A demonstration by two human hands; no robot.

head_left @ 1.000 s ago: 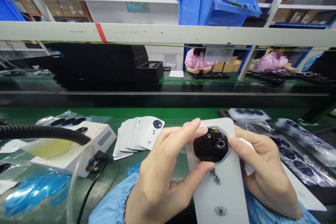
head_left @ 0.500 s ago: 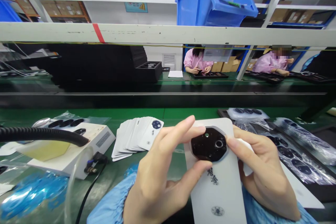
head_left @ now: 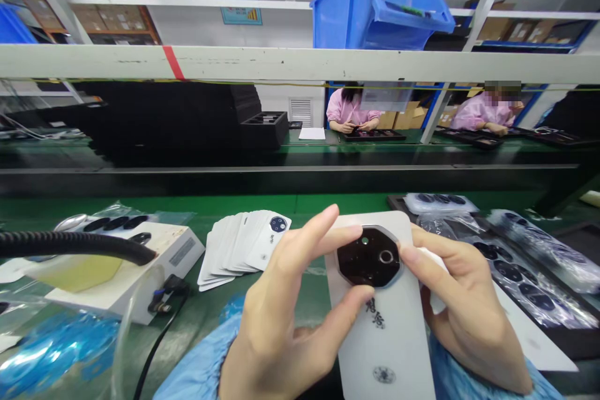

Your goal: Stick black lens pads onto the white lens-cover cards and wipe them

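Note:
A white phone back cover (head_left: pixel 382 331) with dark printed characters is held upright before me. Near its top lies a black eight-sided camera lens cover (head_left: pixel 365 262) with a light rim. My left hand (head_left: pixel 290 306) spans this lens cover, thumb at its lower edge and index finger at its upper edge. My right hand (head_left: pixel 469 306) grips the back cover's right side, its thumb touching the lens cover's right edge. Something thin and white (head_left: pixel 438 306), perhaps a cloth, is tucked in the right hand, partly hidden by the fingers.
A fanned stack of white back covers (head_left: pixel 239 250) lies behind my left hand. Further left stand a white box-shaped device (head_left: pixel 173 250), a black hose (head_left: pixel 75 244) and blue film pieces (head_left: pixel 60 350). Bagged lens covers (head_left: pixel 520 281) are at right. Two people in pink work across the bench.
Both hands keep the same hold on the back cover and lens cover. They appear slightly further left, while the whole view has shifted a little.

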